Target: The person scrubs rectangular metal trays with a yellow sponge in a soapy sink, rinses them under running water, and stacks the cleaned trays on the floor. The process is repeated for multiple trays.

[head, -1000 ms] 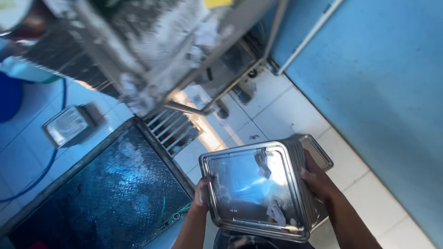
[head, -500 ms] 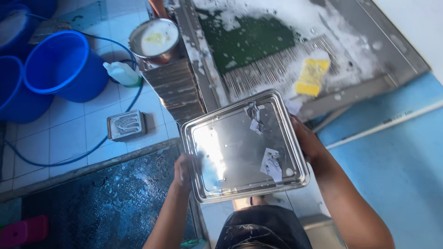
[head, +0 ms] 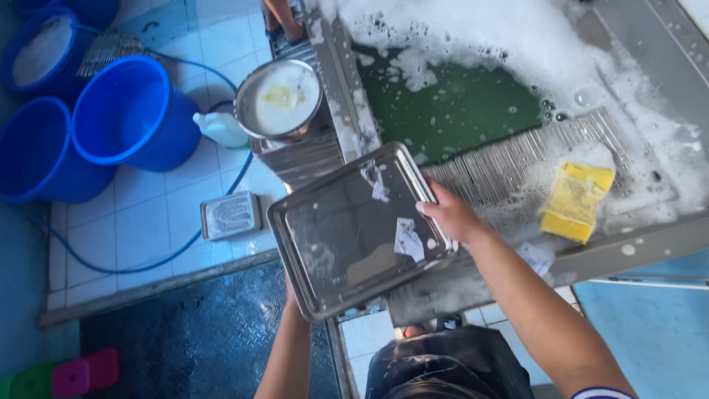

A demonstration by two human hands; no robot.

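Holding a steel tray over the near edge of a soapy sink, the person grips it from both sides. The tray is rectangular, shallow, and tilted, with its long axis running from near left to far right; wet scraps of paper cling to its shiny face. The right hand is clamped on the tray's right rim, fingers curled over the edge, and sits between the tray and the sink. The left hand is mostly hidden beneath the tray's near-left corner; it seems to support the tray from below, but how its fingers close cannot be told. The tray thus lies left of the right hand and above the left one, and the right hand is nearer the sink.

Just right of the tray, a yellow sponge lies in foam on the worktop. Beyond the tray's far-left corner stands a metal pot of milky water. Further left, on the tiled floor, are blue buckets, a hose and a small metal dish.
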